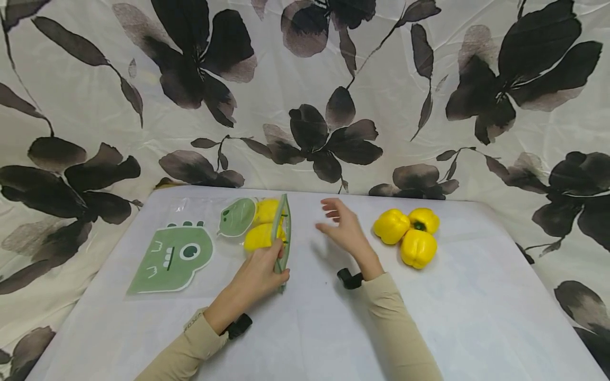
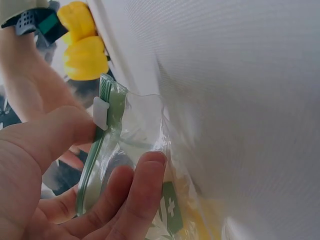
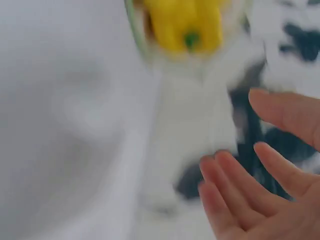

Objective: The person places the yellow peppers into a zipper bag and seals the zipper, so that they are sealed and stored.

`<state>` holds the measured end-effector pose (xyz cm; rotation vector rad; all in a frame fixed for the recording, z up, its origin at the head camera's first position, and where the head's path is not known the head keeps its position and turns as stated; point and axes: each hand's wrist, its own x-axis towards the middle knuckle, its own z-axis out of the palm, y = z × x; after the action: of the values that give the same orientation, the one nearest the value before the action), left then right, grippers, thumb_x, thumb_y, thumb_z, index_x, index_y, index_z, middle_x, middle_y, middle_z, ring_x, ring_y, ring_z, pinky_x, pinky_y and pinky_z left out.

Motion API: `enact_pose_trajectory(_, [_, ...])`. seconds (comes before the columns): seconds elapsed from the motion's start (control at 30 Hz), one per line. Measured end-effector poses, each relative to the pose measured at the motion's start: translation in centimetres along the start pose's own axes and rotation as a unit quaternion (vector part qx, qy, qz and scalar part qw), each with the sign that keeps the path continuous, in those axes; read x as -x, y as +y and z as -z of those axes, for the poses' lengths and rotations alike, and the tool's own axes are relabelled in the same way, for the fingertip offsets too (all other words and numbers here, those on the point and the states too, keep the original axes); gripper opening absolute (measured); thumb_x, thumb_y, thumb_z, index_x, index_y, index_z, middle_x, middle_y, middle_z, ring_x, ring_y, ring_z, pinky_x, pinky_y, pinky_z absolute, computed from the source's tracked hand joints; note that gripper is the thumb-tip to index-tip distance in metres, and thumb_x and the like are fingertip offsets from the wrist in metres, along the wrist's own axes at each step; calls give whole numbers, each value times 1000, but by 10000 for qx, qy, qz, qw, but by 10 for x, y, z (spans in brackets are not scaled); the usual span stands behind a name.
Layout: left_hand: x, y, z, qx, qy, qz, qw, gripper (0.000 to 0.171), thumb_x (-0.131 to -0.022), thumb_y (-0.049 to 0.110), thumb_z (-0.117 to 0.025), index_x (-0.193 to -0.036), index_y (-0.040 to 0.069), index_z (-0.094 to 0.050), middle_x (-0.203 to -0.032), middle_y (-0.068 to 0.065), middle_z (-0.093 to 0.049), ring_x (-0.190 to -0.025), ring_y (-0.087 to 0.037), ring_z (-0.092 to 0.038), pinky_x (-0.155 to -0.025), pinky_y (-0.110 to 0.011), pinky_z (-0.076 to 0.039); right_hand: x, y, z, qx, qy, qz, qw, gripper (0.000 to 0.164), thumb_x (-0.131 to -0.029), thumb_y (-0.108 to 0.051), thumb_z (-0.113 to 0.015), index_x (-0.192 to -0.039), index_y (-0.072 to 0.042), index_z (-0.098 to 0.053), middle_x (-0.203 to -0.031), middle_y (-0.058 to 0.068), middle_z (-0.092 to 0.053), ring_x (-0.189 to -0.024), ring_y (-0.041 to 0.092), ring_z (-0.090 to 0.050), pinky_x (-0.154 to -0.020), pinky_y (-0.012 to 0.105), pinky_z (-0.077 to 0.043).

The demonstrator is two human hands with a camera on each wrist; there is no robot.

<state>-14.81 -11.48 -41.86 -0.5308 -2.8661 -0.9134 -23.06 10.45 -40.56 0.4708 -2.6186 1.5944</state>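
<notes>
A clear plastic zip bag (image 1: 237, 217) with green print lies left of the table's middle, its green zip edge (image 1: 286, 211) raised. Inside are two yellow bell peppers (image 1: 259, 237), partly covered by the print and the edge. My left hand (image 1: 254, 275) pinches the near part of that edge, thumb on one side and fingers on the other. By the thumb shows a white zip slider (image 2: 101, 113). My right hand (image 1: 348, 230) is held over the table between the bag and three loose yellow bell peppers (image 1: 418, 248), fingers loosely bent and holding nothing.
Left of the peppers in the bag, flat clear plastic carries a large green cartoon dinosaur print (image 1: 181, 259). A white cloth covers the table (image 1: 305, 338). Behind it hangs a white curtain (image 1: 267, 95) with dark flowers. Each wrist wears a small black camera (image 1: 350, 278).
</notes>
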Motion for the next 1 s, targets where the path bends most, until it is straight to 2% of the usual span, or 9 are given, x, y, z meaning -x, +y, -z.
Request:
enact_pose_trajectory(0.13, [1, 0, 0, 79, -61, 85, 9999, 33, -76, 6, -80, -90, 4, -50, -60, 1, -45, -45, -10, -40, -39, -22, -34, 5, 5, 45, 931, 1024, -40, 9904, 53, -85, -5, -73, -133, 1, -52, -129, 22, -57, -116, 37, -54, -100, 49, -41])
enact_pose_trajectory(0.23, [1, 0, 1, 111, -92, 151, 9998, 33, -76, 6, -80, -91, 4, -51, -59, 0, -44, -44, -9, -40, -39, -22, -33, 12, 9, 75, 1158, 1390, -396, 9827, 50, -89, -8, -70, -135, 0, -50, -134, 20, -53, -121, 36, -49, -105, 48, -37])
enact_pose_trajectory(0.3, [1, 0, 1, 102, -97, 172, 9998, 32, -76, 6, -79, -91, 4, -51, -59, 0, -44, -44, -9, -40, -39, -22, -33, 18, 11, 91, 1223, 1471, -674, 9792, 50, -91, -10, -68, -136, 0, -49, -137, 20, -51, -125, 36, -46, -106, 50, -35])
enact_pose_trajectory(0.4, [1, -1, 2, 76, -67, 165, 9998, 32, -76, 7, -79, -92, 4, -51, -60, 0, -44, -44, -9, -40, -39, -22, -34, 25, 14, 110, 1397, 1225, -1131, 9761, 51, -94, -15, -65, -140, 0, -46, -140, 21, -47, -129, 39, -41, -107, 53, -34])
enact_pose_trajectory(0.5, [1, -1, 3, 64, -64, 144, 9999, 32, -77, 7, -80, -91, 4, -51, -58, 1, -43, -43, -9, -39, -39, -23, -34, 28, 16, 120, 1689, 624, -1424, 9733, 53, -96, -19, -63, -142, 1, -44, -142, 25, -45, -130, 42, -40, -107, 56, -34])
enact_pose_trajectory(0.6, [1, -1, 3, 69, -66, 110, 9999, 32, -77, 7, -80, -91, 4, -51, -56, 2, -42, -43, -8, -38, -39, -23, -33, 29, 17, 125, 1903, 64, -1431, 9712, 53, -96, -18, -62, -141, 4, -46, -142, 28, -45, -129, 45, -41, -108, 57, -33])
enact_pose_trajectory(0.7, [1, -1, 3, 99, -85, 95, 9999, 32, -77, 7, -80, -91, 4, -51, -56, 2, -41, -42, -8, -38, -39, -23, -33, 29, 16, 126, 1972, -270, -1373, 9703, 51, -92, -11, -62, -138, 6, -49, -141, 30, -46, -128, 46, -43, -108, 57, -34])
enact_pose_trajectory(0.87, [1, -1, 3, 102, -84, 97, 9999, 32, -77, 7, -80, -91, 4, -51, -56, 2, -41, -43, -8, -38, -40, -23, -33, 29, 15, 124, 1937, -459, -1218, 9724, 52, -81, 4, -62, -132, 7, -55, -136, 30, -51, -124, 45, -47, -106, 58, -35])
enact_pose_trajectory(1.0, [1, -1, 2, 119, -76, 119, 9998, 32, -77, 7, -79, -91, 5, -51, -57, 2, -41, -43, -8, -38, -39, -23, -33, 28, 21, 122, 1751, -402, -1007, 9786, 51, -79, 10, -64, -130, 9, -58, -133, 28, -56, -123, 45, -48, -106, 58, -35])
